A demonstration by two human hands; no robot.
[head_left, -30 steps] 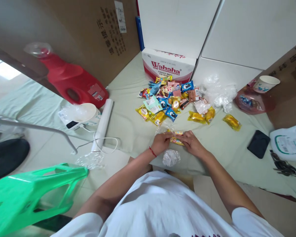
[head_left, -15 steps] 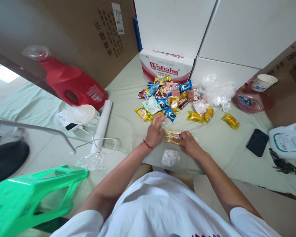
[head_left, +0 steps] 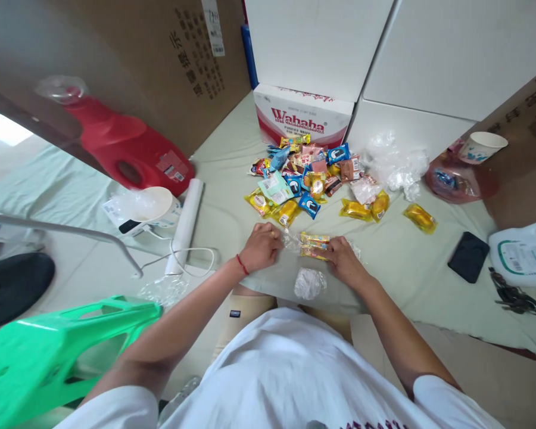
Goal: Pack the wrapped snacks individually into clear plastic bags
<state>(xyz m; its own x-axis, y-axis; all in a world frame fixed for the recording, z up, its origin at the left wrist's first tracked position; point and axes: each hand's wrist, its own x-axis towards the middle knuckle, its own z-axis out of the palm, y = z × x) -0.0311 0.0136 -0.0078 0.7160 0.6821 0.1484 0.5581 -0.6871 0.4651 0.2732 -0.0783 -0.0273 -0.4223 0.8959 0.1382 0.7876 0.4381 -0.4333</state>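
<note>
Clear film is pinched btwn the thumb & fingertips of the L hand, fingers curled in & pressed together; exact fingertip contact can't be told, as it's partly hidden. The yellow stick packets are gripped at their right end by the R hand, thumb laid along the near edge, index at the far side, w/ little gap left; whether the underside is touched can't be told. The packets, laid side by side w/ the film at their left end, are set on the cloth on the near side of the Wahaha carton, well apart from it. Btwn packets & carton, the snack pile is heaped, its far edge close by the carton's front. A crumpled plastic ball is placed nearer than the packets, i.e. farther from the carton. To the carton's right, clear plastic bags are bunched; farther right, a paper cup is seen. To the carton's left, a red jug is tipped over.
</note>
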